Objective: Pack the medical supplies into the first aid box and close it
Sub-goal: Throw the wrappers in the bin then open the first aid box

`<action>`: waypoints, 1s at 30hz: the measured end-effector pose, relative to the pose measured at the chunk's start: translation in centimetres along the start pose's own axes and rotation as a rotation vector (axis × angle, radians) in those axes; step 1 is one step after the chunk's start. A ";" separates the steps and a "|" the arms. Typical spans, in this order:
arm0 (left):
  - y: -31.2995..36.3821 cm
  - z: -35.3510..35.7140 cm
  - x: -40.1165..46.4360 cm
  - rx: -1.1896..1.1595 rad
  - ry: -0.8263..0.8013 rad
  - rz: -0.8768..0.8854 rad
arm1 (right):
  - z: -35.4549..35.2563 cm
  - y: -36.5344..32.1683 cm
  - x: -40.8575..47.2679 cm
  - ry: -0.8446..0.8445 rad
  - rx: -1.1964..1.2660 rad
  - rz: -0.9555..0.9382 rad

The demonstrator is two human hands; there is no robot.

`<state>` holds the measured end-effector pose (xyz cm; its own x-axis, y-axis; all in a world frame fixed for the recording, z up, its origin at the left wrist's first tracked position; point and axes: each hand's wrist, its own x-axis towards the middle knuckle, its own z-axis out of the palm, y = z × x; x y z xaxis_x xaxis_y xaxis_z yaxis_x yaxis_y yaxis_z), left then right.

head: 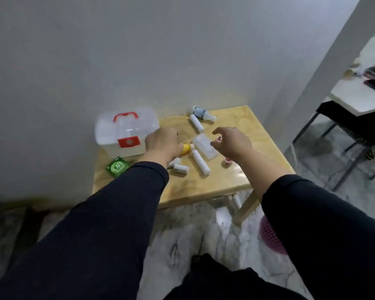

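The clear first aid box [126, 133] with a red handle and red latch stands shut at the table's back left. My left hand [162, 144] hovers just right of it, fingers curled, over a yellow tube [187, 148]. My right hand [232, 142] floats open above a flat clear packet [204, 147], next to a small red-capped vial [219, 139]. Two white gauze rolls [200, 162] [196, 122], a white bottle [202, 113], small white tubes [179, 166], another red-capped vial [227, 162] and a green sachet [118, 167] lie scattered on the table.
The small wooden table [225, 180] stands against a white wall. A pink perforated basket [271, 237] sits on the marble floor by the table's right leg. A white desk [355, 98] and a black chair [344, 118] stand at the right.
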<state>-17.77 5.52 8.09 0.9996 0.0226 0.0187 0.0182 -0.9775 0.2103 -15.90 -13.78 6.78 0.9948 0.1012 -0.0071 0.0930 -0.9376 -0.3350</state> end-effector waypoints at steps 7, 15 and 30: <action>-10.7 -2.1 -0.5 -0.003 0.130 -0.264 | 4.0 -10.6 5.6 -0.083 -0.042 -0.333; -16.9 0.4 0.6 -0.022 0.134 -0.278 | 9.3 -16.8 8.0 -0.073 -0.191 -0.639; -21.9 4.7 3.6 0.117 0.147 0.015 | 15.8 -18.8 8.2 0.160 -0.379 -0.540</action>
<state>-14.48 26.07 -1.02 0.9858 0.0298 0.1654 0.0143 -0.9955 0.0940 -10.12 9.92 -1.84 0.7960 0.5648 0.2178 0.5570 -0.8243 0.1016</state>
